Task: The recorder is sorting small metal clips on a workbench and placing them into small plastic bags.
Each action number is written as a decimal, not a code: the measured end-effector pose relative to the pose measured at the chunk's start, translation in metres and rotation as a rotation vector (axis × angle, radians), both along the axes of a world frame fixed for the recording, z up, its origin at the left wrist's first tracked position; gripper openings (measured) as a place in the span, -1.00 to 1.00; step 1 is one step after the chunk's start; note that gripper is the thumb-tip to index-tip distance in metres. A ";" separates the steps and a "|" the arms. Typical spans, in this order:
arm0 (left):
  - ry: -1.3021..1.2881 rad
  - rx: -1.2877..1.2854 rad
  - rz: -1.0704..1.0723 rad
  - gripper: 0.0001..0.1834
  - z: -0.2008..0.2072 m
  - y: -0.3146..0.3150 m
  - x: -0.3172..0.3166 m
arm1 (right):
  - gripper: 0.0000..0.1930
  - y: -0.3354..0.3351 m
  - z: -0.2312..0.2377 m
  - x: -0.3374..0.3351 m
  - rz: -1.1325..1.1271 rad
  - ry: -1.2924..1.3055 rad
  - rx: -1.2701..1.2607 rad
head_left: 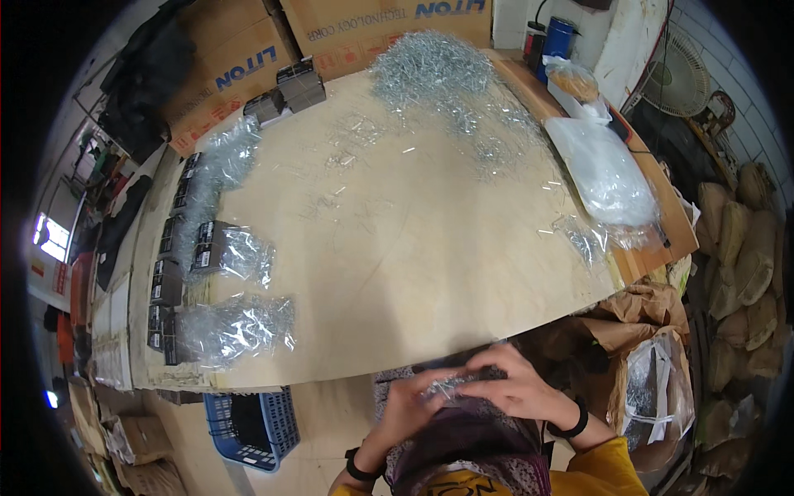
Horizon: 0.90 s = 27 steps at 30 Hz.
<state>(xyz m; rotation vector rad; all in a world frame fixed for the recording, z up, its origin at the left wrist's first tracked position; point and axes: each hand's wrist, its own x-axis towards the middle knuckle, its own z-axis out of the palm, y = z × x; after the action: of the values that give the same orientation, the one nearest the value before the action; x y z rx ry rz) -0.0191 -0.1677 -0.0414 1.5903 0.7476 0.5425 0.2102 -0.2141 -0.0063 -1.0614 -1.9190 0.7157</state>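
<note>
Close to my body, just off the table's near edge, my left hand and my right hand are brought together. Their fingers curl around a small bunch of thin silvery pins; whether a clear bag wraps the bunch I cannot tell. Much of it is hidden by the fingers. The same kind of thin, shiny pins lies in a large heap at the far side of the table, with loose ones scattered toward the middle.
Along the table's left side lie filled clear bags and banded stacks of dark cards. Flat clear plastic bags rest at the right. Cardboard boxes stand behind. Below are a blue basket and a lined paper sack.
</note>
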 end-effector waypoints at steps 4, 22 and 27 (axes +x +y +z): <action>-0.075 0.159 0.198 -0.53 0.031 0.037 0.015 | -0.50 0.033 0.018 -0.009 -0.149 0.067 0.063; -0.436 0.048 0.197 -0.18 0.008 0.062 0.015 | -0.93 0.074 0.030 0.002 -0.101 0.756 -0.449; -0.619 -0.063 0.392 -0.14 0.004 0.067 0.016 | -0.92 0.096 0.004 0.008 -0.292 -0.153 0.145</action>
<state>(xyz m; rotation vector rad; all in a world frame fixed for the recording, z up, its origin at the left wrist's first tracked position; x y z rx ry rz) -0.0028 -0.1008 -0.0377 1.1185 0.5864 1.2166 0.2186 -0.1179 -0.0020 -1.2993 -1.8576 0.3357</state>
